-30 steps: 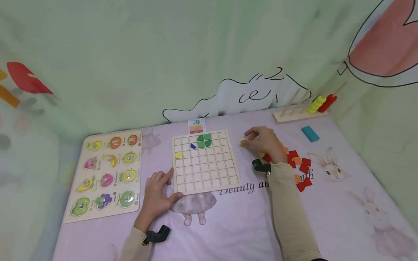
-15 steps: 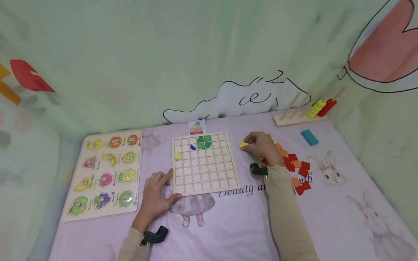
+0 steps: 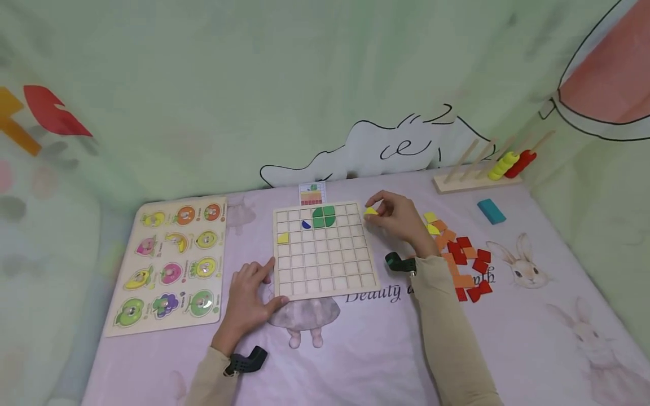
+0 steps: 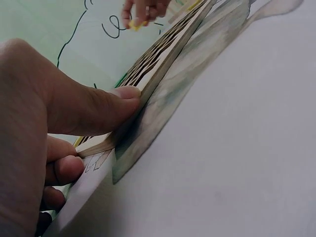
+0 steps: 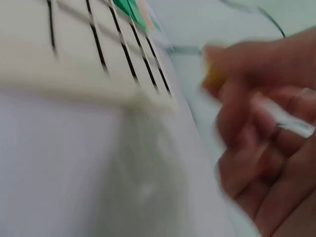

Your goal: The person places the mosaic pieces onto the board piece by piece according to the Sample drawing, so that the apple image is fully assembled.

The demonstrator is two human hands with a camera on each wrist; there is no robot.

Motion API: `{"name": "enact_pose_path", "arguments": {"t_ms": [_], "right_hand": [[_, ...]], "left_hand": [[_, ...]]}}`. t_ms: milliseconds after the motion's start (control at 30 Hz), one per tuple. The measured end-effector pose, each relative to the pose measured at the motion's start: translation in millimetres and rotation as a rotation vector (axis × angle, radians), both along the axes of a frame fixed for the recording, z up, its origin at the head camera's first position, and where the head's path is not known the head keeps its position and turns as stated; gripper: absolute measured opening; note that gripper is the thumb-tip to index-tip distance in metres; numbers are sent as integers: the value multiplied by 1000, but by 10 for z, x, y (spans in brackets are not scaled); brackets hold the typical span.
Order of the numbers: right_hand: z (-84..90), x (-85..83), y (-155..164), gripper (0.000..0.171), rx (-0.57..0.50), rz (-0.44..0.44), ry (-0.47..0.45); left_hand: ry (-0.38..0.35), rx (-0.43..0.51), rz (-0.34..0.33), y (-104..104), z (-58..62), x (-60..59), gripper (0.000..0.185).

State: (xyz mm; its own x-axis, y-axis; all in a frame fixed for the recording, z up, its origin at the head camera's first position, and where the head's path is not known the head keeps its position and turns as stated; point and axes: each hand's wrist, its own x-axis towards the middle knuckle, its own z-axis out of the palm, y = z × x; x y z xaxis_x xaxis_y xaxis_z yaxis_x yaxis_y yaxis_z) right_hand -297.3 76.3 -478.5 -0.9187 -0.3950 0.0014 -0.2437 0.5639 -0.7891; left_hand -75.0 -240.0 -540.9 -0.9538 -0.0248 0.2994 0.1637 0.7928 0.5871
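Observation:
A pale wooden grid board (image 3: 325,254) lies flat on the table, with green quarter-round pieces (image 3: 324,217), a blue piece (image 3: 306,224) and a yellow square tile (image 3: 282,238) in its cells. My left hand (image 3: 250,299) holds the board's near left corner, thumb on the front edge and index finger at the left side. In the left wrist view the thumb (image 4: 106,106) presses against the board's rim. Just off the board's far right edge, my right hand (image 3: 401,220) pinches a yellow tile (image 3: 370,211) between thumb and fingers. The right wrist view is blurred.
Loose orange, red and yellow tiles (image 3: 459,254) lie right of the right wrist. A pattern card (image 3: 312,194) stands behind the board. A fruit puzzle (image 3: 170,262) lies at left. A bead stand (image 3: 477,183) and a teal block (image 3: 491,211) are at the back right.
My right hand has moved left from beside the tile pile toward the board, carrying the yellow tile. The left hand stays at the board's corner.

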Motion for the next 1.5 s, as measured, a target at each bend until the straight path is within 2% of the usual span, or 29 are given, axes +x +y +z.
{"name": "enact_pose_path", "arguments": {"t_ms": [167, 300, 433, 633, 800, 1033, 1233, 1500], "right_hand": [[24, 205, -468, 30, -187, 68, -21], [-51, 353, -788, 34, -221, 107, -68], [-156, 402, -971, 33, -196, 142, -93], [-225, 441, -1146, 31, -186, 178, -114], [-256, 484, -1236, 30, -105, 212, -69], [-268, 510, -1259, 31, 58, 201, 10], [-253, 502, -1266, 32, 70, 202, 34], [-253, 515, -1269, 25, 86, 189, 15]], "left_hand": [[-3, -9, -1, -11, 28, -4, 88], [-20, -10, -5, -10, 49, -11, 88], [-31, -5, -4, -6, 53, -31, 88], [-32, 3, -3, -25, 57, -49, 88], [-14, 2, -2, -30, 25, -25, 87], [-11, 7, -1, 12, 5, -10, 84], [-12, -3, 3, 13, 14, -26, 84], [-37, 15, -3, 15, 21, -28, 87]]}}
